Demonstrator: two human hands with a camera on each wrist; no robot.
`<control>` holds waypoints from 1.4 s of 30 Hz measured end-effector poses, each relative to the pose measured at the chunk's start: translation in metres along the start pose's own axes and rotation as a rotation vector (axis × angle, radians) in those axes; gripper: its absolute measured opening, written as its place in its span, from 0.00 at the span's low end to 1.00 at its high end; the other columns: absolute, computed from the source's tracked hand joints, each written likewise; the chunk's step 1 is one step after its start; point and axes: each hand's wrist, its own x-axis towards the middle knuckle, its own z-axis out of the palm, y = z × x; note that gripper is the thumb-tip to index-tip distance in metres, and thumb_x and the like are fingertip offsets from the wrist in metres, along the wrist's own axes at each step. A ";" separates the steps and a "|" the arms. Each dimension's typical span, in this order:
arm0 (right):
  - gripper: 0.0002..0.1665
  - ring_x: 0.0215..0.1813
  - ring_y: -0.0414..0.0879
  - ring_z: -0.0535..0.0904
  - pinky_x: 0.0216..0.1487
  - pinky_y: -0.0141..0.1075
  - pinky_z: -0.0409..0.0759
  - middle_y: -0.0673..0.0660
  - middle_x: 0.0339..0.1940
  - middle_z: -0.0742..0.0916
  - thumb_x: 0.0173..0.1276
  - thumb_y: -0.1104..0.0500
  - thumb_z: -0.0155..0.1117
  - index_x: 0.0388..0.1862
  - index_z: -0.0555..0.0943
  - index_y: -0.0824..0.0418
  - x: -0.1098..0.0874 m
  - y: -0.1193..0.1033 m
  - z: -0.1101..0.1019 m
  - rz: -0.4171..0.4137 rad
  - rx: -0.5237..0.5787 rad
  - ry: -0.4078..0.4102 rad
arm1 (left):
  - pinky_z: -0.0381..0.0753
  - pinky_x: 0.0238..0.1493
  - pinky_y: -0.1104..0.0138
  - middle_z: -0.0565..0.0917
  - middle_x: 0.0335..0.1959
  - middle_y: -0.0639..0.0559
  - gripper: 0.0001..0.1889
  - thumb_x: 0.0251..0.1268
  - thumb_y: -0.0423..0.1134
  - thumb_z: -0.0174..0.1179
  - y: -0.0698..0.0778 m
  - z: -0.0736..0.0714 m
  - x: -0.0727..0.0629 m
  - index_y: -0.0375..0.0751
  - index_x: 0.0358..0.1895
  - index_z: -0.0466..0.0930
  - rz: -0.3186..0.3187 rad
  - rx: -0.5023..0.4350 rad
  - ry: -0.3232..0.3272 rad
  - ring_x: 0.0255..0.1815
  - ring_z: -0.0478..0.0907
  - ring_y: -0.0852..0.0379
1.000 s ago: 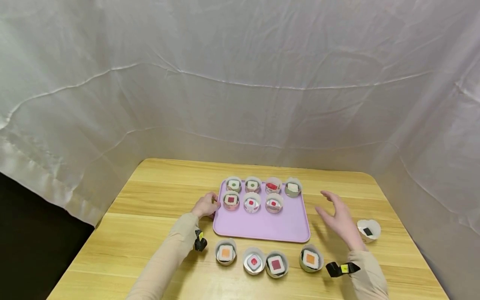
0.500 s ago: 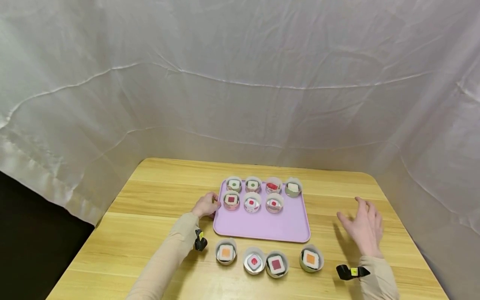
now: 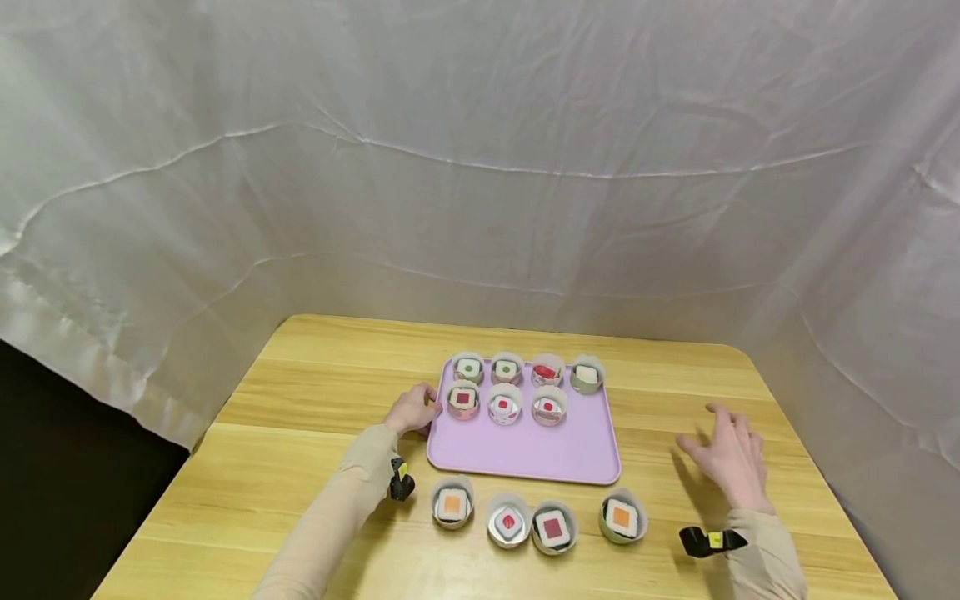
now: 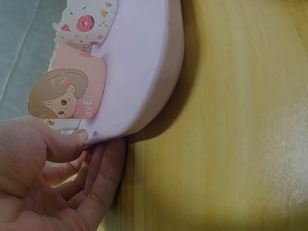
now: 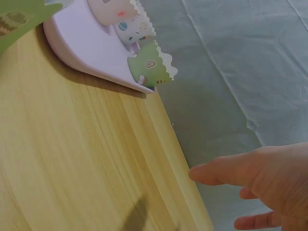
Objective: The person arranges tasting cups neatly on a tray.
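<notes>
- The left hand [image 3: 408,410] pinches the left edge of a lilac tray [image 3: 517,454], thumb on the rim, fingers curled beneath.
- The right hand [image 3: 731,462] holds nothing, its fingers spread above the wooden table [image 3: 315,375], apart from the tray's right side.
- The tray rests on the table between the hands.
- A pink cup [image 4: 91,82] printed with a cartoon figure stands on the tray just beside the left hand.
- To its right, in the same row, come a white cup [image 3: 505,418] and a brownish cup [image 3: 549,418], each with a red-centred piece inside.
- The tray's far row has four cups, ending at the far right corner with a green cup [image 5: 149,62].
- In front of the tray, on the table, stand four more: a left cup [image 3: 452,483] and a right cup [image 3: 609,533] with orange-centred pieces, and two close together between them.
- Pale curtain [image 3: 480,208] hangs behind the table.
</notes>
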 end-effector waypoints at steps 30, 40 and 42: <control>0.53 0.62 0.87 0.55 0.47 0.74 0.71 0.85 0.70 0.57 0.65 0.47 0.66 0.78 0.51 0.68 0.015 0.032 -0.003 0.119 -0.004 -0.098 | 0.88 0.31 0.62 0.83 0.36 0.34 0.10 0.73 0.33 0.55 -0.002 0.000 -0.001 0.30 0.50 0.74 0.013 -0.001 0.004 0.26 0.84 0.52; 0.55 0.60 0.84 0.60 0.51 0.73 0.71 0.85 0.66 0.60 0.62 0.51 0.67 0.77 0.49 0.70 0.015 0.038 -0.006 0.120 0.000 -0.149 | 0.88 0.31 0.63 0.83 0.37 0.34 0.10 0.73 0.33 0.55 -0.002 -0.001 0.000 0.30 0.50 0.73 0.007 0.010 0.006 0.27 0.84 0.53; 0.56 0.58 0.82 0.63 0.49 0.71 0.72 0.85 0.63 0.61 0.59 0.52 0.68 0.76 0.48 0.70 0.014 0.039 -0.007 0.117 0.011 -0.155 | 0.88 0.31 0.63 0.83 0.38 0.34 0.10 0.73 0.33 0.55 -0.002 0.000 0.001 0.31 0.50 0.74 0.002 0.008 0.006 0.27 0.83 0.53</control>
